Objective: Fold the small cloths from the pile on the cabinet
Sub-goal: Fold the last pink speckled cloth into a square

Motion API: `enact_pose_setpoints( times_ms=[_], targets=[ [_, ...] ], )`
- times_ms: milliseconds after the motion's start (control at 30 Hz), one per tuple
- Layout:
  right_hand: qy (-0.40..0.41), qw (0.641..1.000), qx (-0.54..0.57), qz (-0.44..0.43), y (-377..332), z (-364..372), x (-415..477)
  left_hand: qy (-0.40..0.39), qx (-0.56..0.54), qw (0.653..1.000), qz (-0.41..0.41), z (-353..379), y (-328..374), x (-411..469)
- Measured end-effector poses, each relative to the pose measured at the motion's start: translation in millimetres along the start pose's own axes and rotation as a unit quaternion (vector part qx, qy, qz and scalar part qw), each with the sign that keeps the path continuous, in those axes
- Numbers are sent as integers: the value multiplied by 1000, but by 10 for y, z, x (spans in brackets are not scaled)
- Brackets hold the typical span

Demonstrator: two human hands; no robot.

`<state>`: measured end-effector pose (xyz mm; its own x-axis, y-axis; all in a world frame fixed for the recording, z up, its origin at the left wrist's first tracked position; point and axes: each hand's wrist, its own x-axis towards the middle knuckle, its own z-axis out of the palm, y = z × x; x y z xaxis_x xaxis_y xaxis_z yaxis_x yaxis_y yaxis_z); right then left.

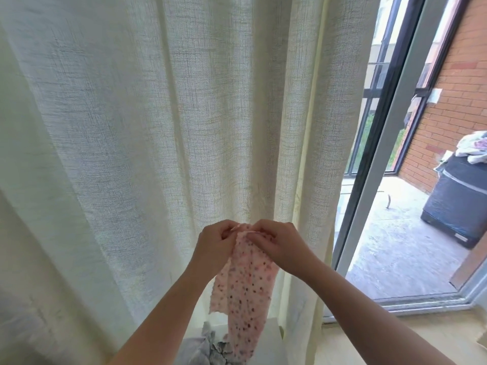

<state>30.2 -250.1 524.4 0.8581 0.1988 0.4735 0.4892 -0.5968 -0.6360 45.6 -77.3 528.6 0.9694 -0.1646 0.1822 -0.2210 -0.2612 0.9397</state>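
nearest, a grey pile (210, 349) lies on the white cabinet (271, 335), cut off by the frame, so its size is unclear. above it the pink spotted cloth (245, 280) hangs limp, looking light and soft. the left hand (214, 243) and right hand (279, 241), close together, pinch its top edge; the corners seem the best hold. the curtain (158, 114) hangs behind.

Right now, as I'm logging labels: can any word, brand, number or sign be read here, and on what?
No text is readable.
Pale tag on the dark covered unit outside: too small and blurred to read.
White plate on the brick wall: nothing legible.
Pink spotted cloth: pattern only.
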Motion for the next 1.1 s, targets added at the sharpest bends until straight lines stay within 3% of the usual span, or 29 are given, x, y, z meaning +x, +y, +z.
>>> enact_pose_setpoints(
  times_ms=[667, 1000, 1100],
  targets=[
    [41, 991, 110, 71, -113, 121, -45, -65, -91, 993, -25, -10, 37, -138],
    [56, 988, 94, 105, -80, 180, -14, -116, -48, 992, 23, -37, -31, -172],
    [49, 988, 88, 117, -95, 192, -6, -95, 1, 995, 44, -50, -86, -139]
  ],
)
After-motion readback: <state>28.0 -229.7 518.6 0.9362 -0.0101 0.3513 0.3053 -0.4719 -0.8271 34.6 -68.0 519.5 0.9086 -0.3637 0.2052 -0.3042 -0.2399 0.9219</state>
